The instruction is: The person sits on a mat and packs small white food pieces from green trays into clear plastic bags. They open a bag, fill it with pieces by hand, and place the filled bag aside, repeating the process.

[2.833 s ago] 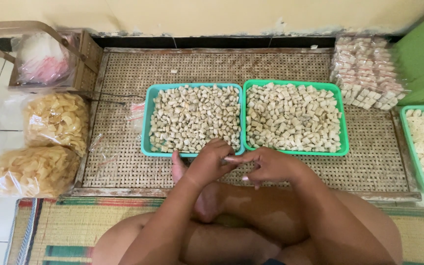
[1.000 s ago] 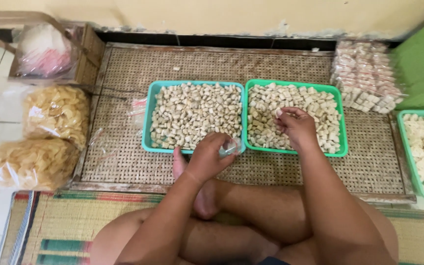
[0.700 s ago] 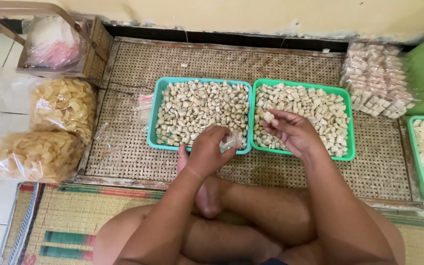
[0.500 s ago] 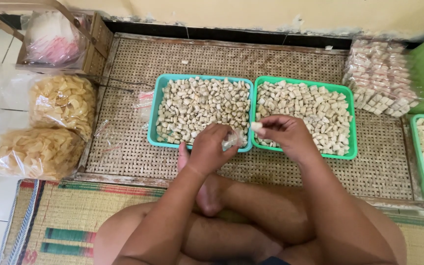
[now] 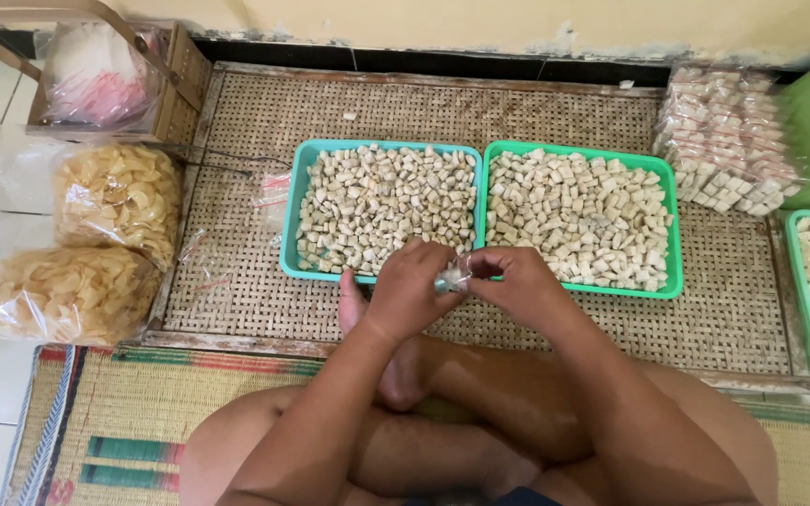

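Woven mat (image 5: 236, 290) — both hands (image 5: 466, 281) pinch small clear bag (image 5: 452, 277).

chip bags (image 5: 96, 244) left | wrapped packets (image 5: 728, 136) right | tiny bag (image 5: 452, 277) centre

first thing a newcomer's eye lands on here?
Two green trays heaped with pale snack cubes, side by side on the woven mat. In front of them, the left hand and right hand meet over a small clear plastic bag. Far left lie big bags of yellow crackers.
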